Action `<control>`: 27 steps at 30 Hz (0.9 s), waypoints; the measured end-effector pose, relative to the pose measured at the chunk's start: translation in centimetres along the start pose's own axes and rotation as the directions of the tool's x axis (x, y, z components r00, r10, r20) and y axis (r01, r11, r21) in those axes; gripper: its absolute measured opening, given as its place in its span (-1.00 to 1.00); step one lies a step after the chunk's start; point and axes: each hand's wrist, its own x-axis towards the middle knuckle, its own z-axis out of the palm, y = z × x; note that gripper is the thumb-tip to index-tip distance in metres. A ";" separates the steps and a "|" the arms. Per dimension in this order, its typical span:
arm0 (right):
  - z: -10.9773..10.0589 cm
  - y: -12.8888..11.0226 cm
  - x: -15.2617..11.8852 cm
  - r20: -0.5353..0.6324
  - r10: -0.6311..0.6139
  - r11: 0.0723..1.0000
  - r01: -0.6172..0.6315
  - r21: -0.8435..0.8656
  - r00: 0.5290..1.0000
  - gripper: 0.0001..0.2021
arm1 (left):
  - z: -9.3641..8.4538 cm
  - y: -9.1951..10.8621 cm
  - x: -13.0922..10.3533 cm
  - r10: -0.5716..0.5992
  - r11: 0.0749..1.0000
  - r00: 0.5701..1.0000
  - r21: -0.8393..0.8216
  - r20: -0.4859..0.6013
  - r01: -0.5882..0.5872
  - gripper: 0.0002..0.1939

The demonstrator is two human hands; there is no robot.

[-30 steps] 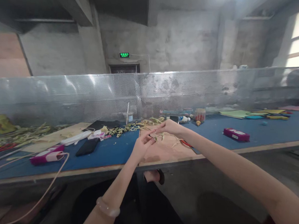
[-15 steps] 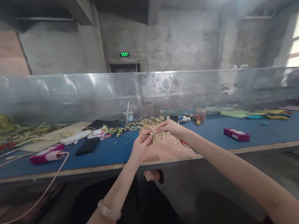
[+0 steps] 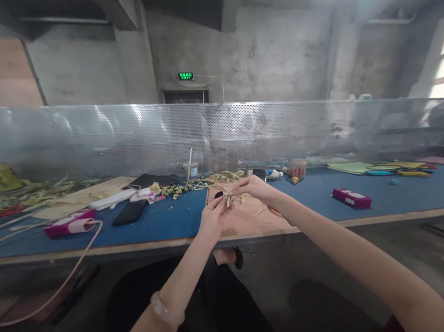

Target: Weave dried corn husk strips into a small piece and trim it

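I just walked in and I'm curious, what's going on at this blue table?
Over a pinkish board on the blue table, a person's left hand pinches a small greenish piece. Their right hand is right up close to it, but what it grips is too small to tell. More pale strips lie farther back, beyond the hands.

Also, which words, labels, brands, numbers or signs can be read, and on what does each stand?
"EXIT": green sign above the doorway; its Chinese characters are too blurred.
Too small or blurred to read: labels on the right-hand purple box, the cup and the bottle.
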 end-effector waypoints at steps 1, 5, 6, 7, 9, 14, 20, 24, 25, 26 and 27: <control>0.0 0.0 0.0 -0.005 -0.007 1.000 0.007 -0.021 1.000 -0.86 | 0.0 0.0 0.0 -0.001 1.000 1.000 0.001 0.006 0.001 -0.83; 0.1 -0.3 -0.5 -0.025 -0.045 0.993 0.042 -0.110 0.999 -0.86 | 0.0 0.0 -0.3 0.009 1.000 1.000 0.025 0.026 -0.009 -0.77; 0.2 -0.5 -0.7 -0.025 -0.054 0.991 0.051 -0.123 0.998 -0.86 | 0.0 0.1 -0.4 0.016 0.999 0.999 0.030 0.029 -0.016 -0.76; 0.3 -0.6 -0.9 -0.025 -0.063 0.989 0.059 -0.133 0.998 -0.85 | 0.0 0.0 -0.4 0.023 0.999 0.999 0.033 0.031 -0.025 -0.75; 0.6 -0.9 -1.3 -0.031 -0.086 0.984 0.080 -0.157 0.996 -0.85 | -0.1 0.0 -0.4 0.041 0.998 0.999 0.036 0.029 -0.042 -0.73; 1.4 -1.2 -2.2 -0.066 -0.152 0.954 0.129 -0.272 0.986 -0.86 | -0.1 -0.4 -0.3 0.078 0.995 0.997 0.058 -0.003 -0.078 -0.72; 2.8 -1.4 -3.9 -0.139 -0.291 0.850 0.190 -0.491 0.946 -0.80 | -0.2 -1.0 -0.1 0.087 0.995 0.996 0.043 0.014 -0.087 -0.76; 3.4 -1.5 -4.7 -0.119 -0.330 0.770 0.195 -0.607 0.936 -0.77 | -0.3 -1.2 -0.1 0.047 0.999 0.998 -0.013 0.035 -0.046 -0.78; 3.5 -1.5 -4.8 -0.110 -0.337 0.759 0.201 -0.619 0.935 -0.77 | -0.3 -1.2 -0.2 0.037 0.999 0.999 -0.031 0.031 -0.036 -0.78; 3.6 -1.4 -4.9 -0.103 -0.342 0.751 0.205 -0.628 0.934 -0.76 | -0.2 -1.1 -0.2 0.030 0.998 0.999 -0.048 0.023 -0.029 -0.77; 3.7 -1.4 -4.9 -0.099 -0.344 0.745 0.207 -0.634 0.934 -0.76 | -0.1 -1.0 -0.2 0.022 0.998 1.000 -0.061 0.011 -0.022 -0.77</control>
